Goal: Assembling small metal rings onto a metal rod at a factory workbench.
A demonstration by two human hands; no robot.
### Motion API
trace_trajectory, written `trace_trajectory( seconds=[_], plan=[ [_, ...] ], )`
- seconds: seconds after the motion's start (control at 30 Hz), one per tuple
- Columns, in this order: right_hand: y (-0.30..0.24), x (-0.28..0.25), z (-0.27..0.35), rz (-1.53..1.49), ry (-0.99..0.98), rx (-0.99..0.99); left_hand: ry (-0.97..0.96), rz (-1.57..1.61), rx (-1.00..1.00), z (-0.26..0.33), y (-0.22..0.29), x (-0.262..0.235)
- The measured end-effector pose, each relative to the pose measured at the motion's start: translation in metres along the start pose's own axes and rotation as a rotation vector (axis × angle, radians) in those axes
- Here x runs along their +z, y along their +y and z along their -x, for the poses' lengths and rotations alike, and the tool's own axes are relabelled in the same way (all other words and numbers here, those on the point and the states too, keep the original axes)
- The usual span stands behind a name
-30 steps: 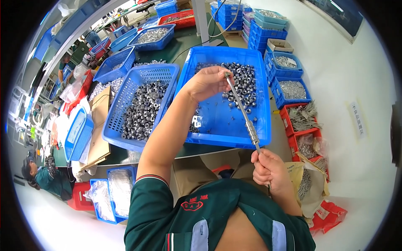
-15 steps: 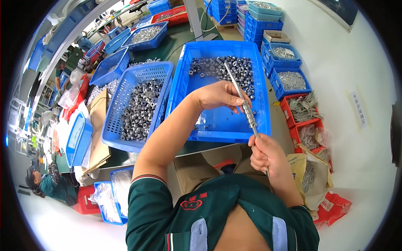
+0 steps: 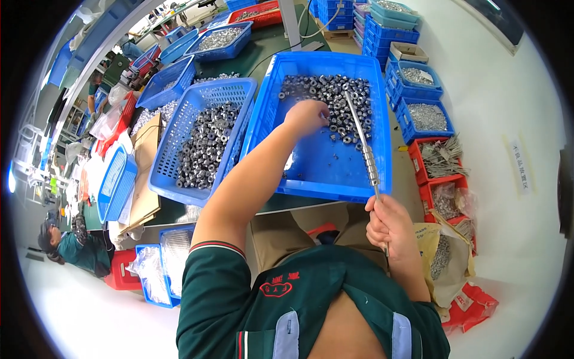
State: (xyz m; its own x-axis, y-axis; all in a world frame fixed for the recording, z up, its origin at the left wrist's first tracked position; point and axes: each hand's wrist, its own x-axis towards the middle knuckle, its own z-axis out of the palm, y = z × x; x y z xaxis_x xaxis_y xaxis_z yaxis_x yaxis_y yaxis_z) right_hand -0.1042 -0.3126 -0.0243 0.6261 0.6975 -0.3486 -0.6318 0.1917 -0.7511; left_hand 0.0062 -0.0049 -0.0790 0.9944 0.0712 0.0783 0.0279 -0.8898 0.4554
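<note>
My left hand (image 3: 307, 116) reaches into a flat blue tray (image 3: 365, 179), fingers down on a pile of small metal nuts (image 3: 329, 102) in its far half. My right hand (image 3: 388, 224) is closed around the near end of a thin metal rod (image 3: 357, 128) that slants up over the tray. Several nuts (image 3: 371, 163) are threaded in a stack on the rod's lower part. Whether the left hand holds a nut is hidden by its fingers.
A blue mesh basket (image 3: 179, 182) of similar metal parts stands left of the tray. More blue bins (image 3: 418, 90) and red bins (image 3: 439, 161) of parts line the right side. Cardboard (image 3: 143, 173) and bags lie at left, where another person (image 3: 72, 248) sits.
My left hand has left the rod and moved left and away into the nut pile. The rod stays in my right hand, slightly lower.
</note>
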Motion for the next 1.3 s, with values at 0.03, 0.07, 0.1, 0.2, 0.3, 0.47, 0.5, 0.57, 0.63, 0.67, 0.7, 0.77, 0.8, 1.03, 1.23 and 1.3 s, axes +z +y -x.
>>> trace_trajectory(
  seconds=[0.03, 0.07, 0.1, 0.2, 0.3, 0.47, 0.5, 0.57, 0.63, 0.67, 0.7, 0.77, 0.8, 1.03, 1.23, 1.3],
  plan=[
    [0.001, -0.001, 0.0, -0.003, 0.0, 0.001, -0.002, -0.001, 0.0, 0.001, -0.001, 0.004],
    [0.002, -0.001, 0.0, -0.002, -0.008, -0.005, -0.008, -0.064, 0.014, 0.003, -0.002, 0.007],
    [0.003, -0.002, 0.0, -0.002, -0.017, -0.01, -0.013, -0.127, 0.029, 0.003, -0.002, 0.01],
    [0.004, -0.003, 0.001, -0.016, -0.025, 0.0, -0.062, -0.11, -0.035, 0.004, 0.0, 0.013],
    [0.005, -0.004, 0.001, -0.012, -0.026, 0.009, -0.087, -0.16, -0.046, 0.003, 0.004, 0.016],
    [0.008, -0.005, -0.001, -0.029, -0.036, 0.024, -0.096, -0.167, -0.014, 0.006, 0.004, 0.015],
    [0.009, -0.006, -0.001, -0.025, -0.04, 0.037, -0.098, -0.171, -0.015, 0.006, 0.004, 0.015],
    [0.01, -0.008, -0.001, -0.027, -0.035, 0.035, -0.068, -0.178, -0.034, 0.007, 0.009, 0.01],
    [0.011, -0.008, 0.0, -0.027, -0.034, 0.029, -0.04, -0.166, -0.044, 0.006, 0.006, 0.0],
    [0.011, -0.006, 0.001, -0.019, -0.03, 0.032, -0.043, -0.145, -0.031, 0.004, 0.001, -0.009],
    [0.011, -0.005, 0.001, -0.011, -0.026, 0.033, 0.008, -0.109, -0.04, 0.003, -0.002, -0.016],
    [0.01, -0.005, 0.003, 0.026, -0.012, 0.026, -0.056, 0.667, -0.209, 0.007, -0.001, -0.034],
    [0.01, -0.005, 0.003, 0.062, -0.003, 0.03, -0.073, 0.979, -0.261, 0.01, 0.004, -0.039],
    [0.011, 0.003, 0.001, 0.115, -0.044, 0.024, -0.213, 1.633, -0.102, 0.014, 0.011, -0.044],
    [0.01, 0.007, 0.0, 0.127, -0.032, 0.01, -0.274, 1.73, -0.062, 0.023, 0.027, -0.051],
    [0.01, 0.01, -0.001, 0.131, -0.026, 0.006, -0.246, 1.698, -0.07, 0.025, 0.031, -0.053]
  ],
)
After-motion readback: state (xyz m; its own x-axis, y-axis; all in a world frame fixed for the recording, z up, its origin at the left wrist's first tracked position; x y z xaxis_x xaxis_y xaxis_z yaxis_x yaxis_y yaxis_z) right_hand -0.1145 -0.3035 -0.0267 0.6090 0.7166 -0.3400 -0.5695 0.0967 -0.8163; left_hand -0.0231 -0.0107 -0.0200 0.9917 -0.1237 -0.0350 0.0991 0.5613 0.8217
